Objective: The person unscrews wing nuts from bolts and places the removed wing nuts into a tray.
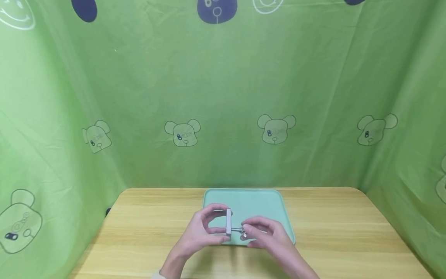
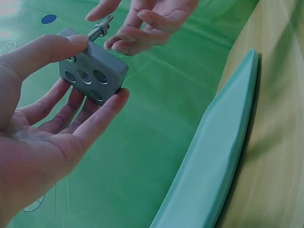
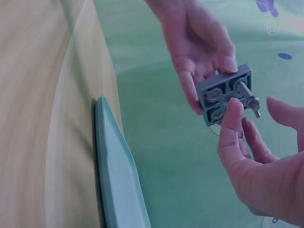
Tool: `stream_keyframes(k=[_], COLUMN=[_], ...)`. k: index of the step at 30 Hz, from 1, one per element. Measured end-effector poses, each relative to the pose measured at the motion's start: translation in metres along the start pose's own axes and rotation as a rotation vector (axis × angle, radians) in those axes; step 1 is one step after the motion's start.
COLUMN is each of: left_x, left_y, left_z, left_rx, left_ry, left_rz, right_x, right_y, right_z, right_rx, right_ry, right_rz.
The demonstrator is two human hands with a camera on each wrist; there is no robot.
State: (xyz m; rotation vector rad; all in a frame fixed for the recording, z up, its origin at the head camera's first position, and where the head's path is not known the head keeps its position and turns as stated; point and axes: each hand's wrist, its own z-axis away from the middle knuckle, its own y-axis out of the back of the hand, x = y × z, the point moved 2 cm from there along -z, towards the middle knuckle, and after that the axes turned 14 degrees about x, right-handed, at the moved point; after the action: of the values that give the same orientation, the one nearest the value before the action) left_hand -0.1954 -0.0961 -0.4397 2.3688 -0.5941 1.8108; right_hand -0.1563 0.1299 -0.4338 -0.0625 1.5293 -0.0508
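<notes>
One block (image 1: pixel 228 223) is gripped by the left hand (image 1: pixel 198 233), right hand (image 1: pixel 271 233) loose beside its bolt (image 2: pixel 98 32).

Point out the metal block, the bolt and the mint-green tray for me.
Metal block (image 2: pixel 90 81): left wrist view, on the face with the holes.
Bolt (image 3: pixel 245 90): right wrist view, on its threaded shaft.
Mint-green tray (image 1: pixel 251 202): head view, on its bare floor.

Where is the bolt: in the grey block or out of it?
In: the bolt stands in one corner of the grey block, partly protruding.
</notes>
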Motion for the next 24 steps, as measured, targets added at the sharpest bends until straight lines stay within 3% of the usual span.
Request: stream_keyframes(k=[4, 11, 14, 16, 17, 19, 24], left_x=[-0.001, -0.001, -0.002, -0.002, -0.001, -0.001, 0.000], left_y=[-0.001, -0.003, -0.003, -0.003, -0.002, -0.001, 0.001], left_z=[0.000, 0.001, 0.001, 0.001, 0.001, 0.001, 0.001], left_rx=[-0.008, -0.017, -0.016, -0.017, -0.020, -0.025, -0.033], left_ry=[-0.011, -0.011, -0.004, 0.000, 0.000, -0.002, 0.012], left_rz=[-0.036, -0.058, -0.058, -0.050, -0.042, -0.025, 0.025], right_x=[0.002, 0.002, 0.000, -0.003, -0.004, -0.007, -0.014], right_y=[0.002, 0.005, 0.003, 0.001, 0.000, -0.003, -0.011], right_z=[-0.001, 0.000, 0.002, 0.005, 0.006, 0.008, 0.009], right_rx=[-0.033, -0.023, 0.001, 0.024, 0.036, 0.046, 0.082], right_ry=[-0.047, -0.029, 0.015, 0.098, 0.170, 0.401, 1.177], right_rz=[0.001, 0.050, 0.067, 0.087, 0.106, 0.147, 0.270])
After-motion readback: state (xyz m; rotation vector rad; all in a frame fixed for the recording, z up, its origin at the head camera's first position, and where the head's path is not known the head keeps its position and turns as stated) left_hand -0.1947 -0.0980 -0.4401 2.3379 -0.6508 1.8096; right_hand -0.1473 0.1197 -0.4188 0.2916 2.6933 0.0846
